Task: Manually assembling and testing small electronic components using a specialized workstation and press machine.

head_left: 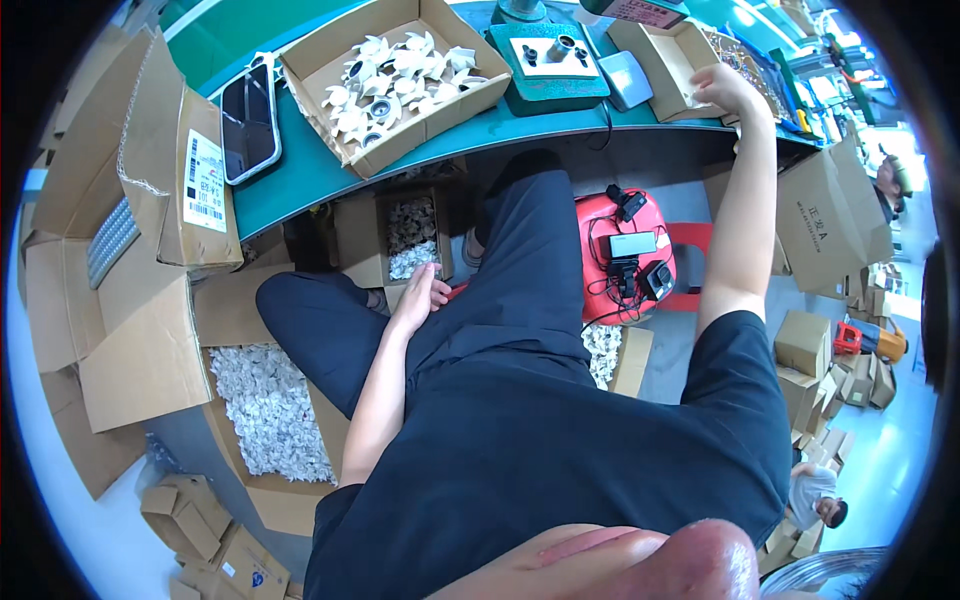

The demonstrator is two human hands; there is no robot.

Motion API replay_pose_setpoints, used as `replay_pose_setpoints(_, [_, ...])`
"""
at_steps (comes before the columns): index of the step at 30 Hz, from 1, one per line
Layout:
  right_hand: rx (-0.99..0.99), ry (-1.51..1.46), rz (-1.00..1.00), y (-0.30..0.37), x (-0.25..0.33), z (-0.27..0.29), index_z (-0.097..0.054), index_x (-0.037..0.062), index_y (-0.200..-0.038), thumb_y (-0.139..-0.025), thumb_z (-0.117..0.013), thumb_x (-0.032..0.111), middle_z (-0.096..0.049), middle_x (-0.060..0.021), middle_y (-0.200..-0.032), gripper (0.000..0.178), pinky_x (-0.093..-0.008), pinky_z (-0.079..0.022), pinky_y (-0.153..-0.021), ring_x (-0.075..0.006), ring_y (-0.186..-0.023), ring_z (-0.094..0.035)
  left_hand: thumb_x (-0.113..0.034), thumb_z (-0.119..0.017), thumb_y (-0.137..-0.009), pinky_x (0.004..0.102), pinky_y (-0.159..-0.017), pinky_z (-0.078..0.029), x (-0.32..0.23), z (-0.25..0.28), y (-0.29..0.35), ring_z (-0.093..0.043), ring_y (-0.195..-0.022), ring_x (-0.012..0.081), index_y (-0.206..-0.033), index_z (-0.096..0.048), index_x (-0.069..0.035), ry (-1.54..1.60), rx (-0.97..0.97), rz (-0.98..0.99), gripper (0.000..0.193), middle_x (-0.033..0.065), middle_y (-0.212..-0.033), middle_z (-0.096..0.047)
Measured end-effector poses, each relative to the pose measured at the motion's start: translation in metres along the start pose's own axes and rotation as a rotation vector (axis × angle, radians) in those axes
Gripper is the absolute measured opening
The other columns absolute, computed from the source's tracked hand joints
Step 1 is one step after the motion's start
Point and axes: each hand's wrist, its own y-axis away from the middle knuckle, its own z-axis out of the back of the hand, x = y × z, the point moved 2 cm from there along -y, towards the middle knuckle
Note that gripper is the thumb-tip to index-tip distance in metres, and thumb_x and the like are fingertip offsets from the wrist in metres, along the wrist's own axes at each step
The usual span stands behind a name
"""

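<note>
My left hand rests by my thigh, its fingers loosely bent and a little apart, with nothing seen in it. My right hand reaches over a small open cardboard box at the back right of the bench. Its fingers are drawn together and point down at the box's inside; what they hold, if anything, is too small to make out. Left of that box stands a green press base with a metal fixture plate. White bladed impellers fill a shallow cardboard tray.
A phone lies at the bench's left end. Open cartons of white parts stand beside and under the bench. A red stool between bench and my body carries cables and small devices. Stacked cartons and people are at right.
</note>
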Motion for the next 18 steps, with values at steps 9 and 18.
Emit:
replay_pose_setpoints(9, [0.433,0.099,-0.131,-0.014,-0.001,-0.003,-0.074,0.0040,-0.095,-0.073,-0.075,0.012,-0.065,-0.0067,-0.071,0.024,-0.0345,-0.049,-0.045,-0.0172,-0.056,-0.060,-0.049,-0.036,-0.107,0.0238,-0.062,-0.047,0.002,0.000,-0.007,-0.060,-0.070,0.0100,-0.129,-0.051,-0.010,0.064,-0.015,0.028,0.047,0.0042,-0.088,-0.064])
replay_pose_setpoints(18, [0.342,0.036,-0.107,-0.015,-0.006,-0.004,-0.075,0.0032,-0.090,-0.070,-0.075,0.007,-0.064,-0.0114,-0.067,0.021,-0.0357,-0.048,-0.049,-0.0222,-0.056,-0.062,-0.049,-0.037,-0.107,0.0239,-0.062,-0.047,0.003,0.005,-0.003,-0.060,-0.070,0.0094,-0.127,-0.052,-0.009,0.063,-0.050,0.044,0.047,0.0034,-0.087,-0.063])
